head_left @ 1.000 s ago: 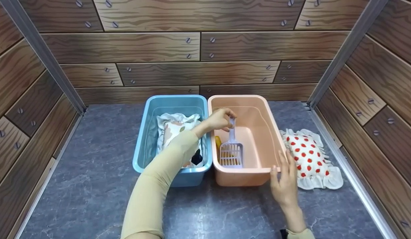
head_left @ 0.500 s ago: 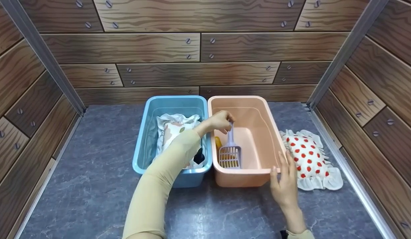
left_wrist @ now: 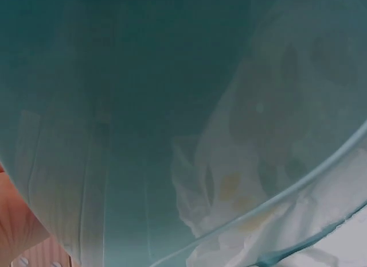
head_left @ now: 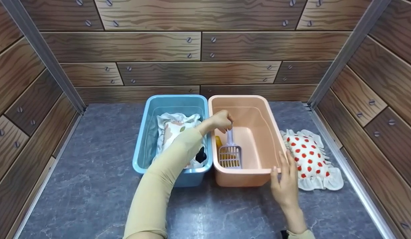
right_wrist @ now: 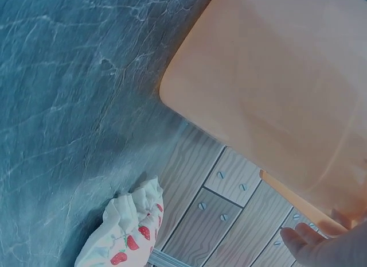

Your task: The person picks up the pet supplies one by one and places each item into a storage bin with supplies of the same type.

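Inside the peach plastic tub (head_left: pixel 247 171), my left hand (head_left: pixel 221 120) holds the upper end of a lilac slotted litter scoop (head_left: pixel 230 155). The scoop's head points down toward the tub's near left corner, partly in front of a yellow object (head_left: pixel 218 142) whose kind is unclear. My right hand (head_left: pixel 285 184) touches the tub's near right corner with fingers extended; the right wrist view shows its fingertips (right_wrist: pixel 301 237) at the rim. In the left wrist view, blue tub wall covers most of the picture, with just a piece of the left hand (left_wrist: pixel 18 224) at the lower left.
A blue tub (head_left: pixel 139 146) stands against the peach one, holding a frilled, patterned pillow (head_left: pixel 173 132) and a black item (head_left: pixel 201 155), both partly behind the left arm. Right of the tubs lies a strawberry-print pillow (head_left: pixel 308 156). Wood-patterned walls (head_left: pixel 158 48) enclose the grey surface (head_left: pixel 92 186).
My left hand has shifted slightly, its fingers now more curled over the scoop's handle. The scoop has tilted a little to the left. My right hand stays in place.
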Action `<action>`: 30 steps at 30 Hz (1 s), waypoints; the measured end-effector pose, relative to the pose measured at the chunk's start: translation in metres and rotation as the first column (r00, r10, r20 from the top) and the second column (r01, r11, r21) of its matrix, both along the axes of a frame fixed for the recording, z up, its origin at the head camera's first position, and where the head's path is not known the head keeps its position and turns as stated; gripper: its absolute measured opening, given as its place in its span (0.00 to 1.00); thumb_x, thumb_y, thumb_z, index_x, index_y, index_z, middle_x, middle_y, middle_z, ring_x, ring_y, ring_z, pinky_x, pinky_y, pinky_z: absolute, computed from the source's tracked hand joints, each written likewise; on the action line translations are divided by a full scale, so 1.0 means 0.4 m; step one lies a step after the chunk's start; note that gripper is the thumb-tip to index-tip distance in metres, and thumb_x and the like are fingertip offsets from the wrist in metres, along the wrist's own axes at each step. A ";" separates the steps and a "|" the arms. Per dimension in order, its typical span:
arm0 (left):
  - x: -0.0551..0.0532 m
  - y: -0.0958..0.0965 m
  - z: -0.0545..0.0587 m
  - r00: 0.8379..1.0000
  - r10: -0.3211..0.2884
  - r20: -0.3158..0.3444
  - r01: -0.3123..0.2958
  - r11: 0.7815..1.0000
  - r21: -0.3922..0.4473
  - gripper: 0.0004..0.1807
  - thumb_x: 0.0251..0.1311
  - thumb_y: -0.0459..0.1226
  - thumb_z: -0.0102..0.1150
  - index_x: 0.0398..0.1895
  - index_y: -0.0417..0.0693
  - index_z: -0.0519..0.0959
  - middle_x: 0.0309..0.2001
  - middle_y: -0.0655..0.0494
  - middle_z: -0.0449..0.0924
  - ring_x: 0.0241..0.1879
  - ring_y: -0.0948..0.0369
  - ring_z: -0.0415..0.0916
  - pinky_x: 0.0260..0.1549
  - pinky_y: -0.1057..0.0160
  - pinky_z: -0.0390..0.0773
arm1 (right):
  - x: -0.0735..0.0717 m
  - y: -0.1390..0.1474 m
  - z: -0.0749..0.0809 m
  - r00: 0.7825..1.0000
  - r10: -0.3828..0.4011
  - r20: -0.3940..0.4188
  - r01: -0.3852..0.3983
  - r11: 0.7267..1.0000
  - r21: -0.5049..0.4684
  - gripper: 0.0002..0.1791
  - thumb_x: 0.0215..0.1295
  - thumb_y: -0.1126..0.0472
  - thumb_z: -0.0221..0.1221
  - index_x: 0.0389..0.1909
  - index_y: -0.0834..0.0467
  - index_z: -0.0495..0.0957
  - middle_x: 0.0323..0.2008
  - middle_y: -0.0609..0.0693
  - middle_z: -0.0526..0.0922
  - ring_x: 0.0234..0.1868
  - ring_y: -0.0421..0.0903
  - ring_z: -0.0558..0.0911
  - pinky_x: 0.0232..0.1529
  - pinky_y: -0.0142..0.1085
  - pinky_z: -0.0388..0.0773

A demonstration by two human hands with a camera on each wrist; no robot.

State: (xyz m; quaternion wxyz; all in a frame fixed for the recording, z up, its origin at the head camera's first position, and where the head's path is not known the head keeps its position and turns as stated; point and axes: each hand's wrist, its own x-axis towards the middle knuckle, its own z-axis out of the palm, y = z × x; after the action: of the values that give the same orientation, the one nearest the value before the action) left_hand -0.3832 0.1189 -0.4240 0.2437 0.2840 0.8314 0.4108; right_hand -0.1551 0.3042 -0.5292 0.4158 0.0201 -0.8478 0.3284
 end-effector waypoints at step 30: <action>-0.003 -0.022 0.001 0.851 -0.292 -0.437 0.148 0.931 -0.334 0.32 0.58 0.42 0.67 0.66 0.42 0.72 0.61 0.45 0.73 0.58 0.52 0.71 0.60 0.56 0.71 | -0.003 0.005 -0.007 1.000 -0.003 -0.001 0.003 1.000 -0.011 0.28 0.63 0.67 0.52 0.66 0.67 0.68 0.66 0.72 0.62 0.66 0.72 0.61 0.69 0.58 0.54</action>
State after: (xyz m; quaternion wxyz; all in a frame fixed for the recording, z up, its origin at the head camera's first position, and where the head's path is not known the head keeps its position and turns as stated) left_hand -0.3844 0.1102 -0.4234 0.1150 0.4323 0.8779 0.1711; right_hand -0.1562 0.3061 -0.5320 0.4167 0.0170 -0.8459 0.3324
